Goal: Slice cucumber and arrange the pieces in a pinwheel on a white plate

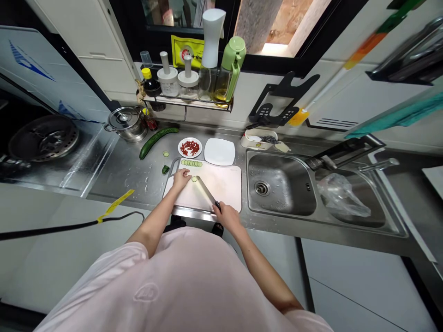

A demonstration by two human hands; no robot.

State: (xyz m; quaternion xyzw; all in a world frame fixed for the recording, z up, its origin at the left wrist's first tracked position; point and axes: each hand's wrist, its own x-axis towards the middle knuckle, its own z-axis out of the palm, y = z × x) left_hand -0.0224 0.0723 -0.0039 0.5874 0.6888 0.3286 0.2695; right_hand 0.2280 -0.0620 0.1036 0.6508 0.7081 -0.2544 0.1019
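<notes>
My right hand (226, 217) is shut on the black handle of a kitchen knife (206, 192), whose steel blade lies slanted across a white cutting board (221, 186). The blade's tip reaches a short cucumber piece (194, 179), and my left hand (182, 179) holds that piece with curled fingers. A row of thin cucumber slices (191, 163) lies along the board's far edge. Beyond the board are a whole cucumber (157, 140), a small plate of chopped red chili (189, 147) and a bare white square plate (219, 151).
A steel sink (263, 184) lies right of the board, with a plastic bag (341, 196) in its far basin. A steel pot (126, 124) and gas burner (43, 138) are to the left. Bottles and jars stand on a wall shelf (187, 103).
</notes>
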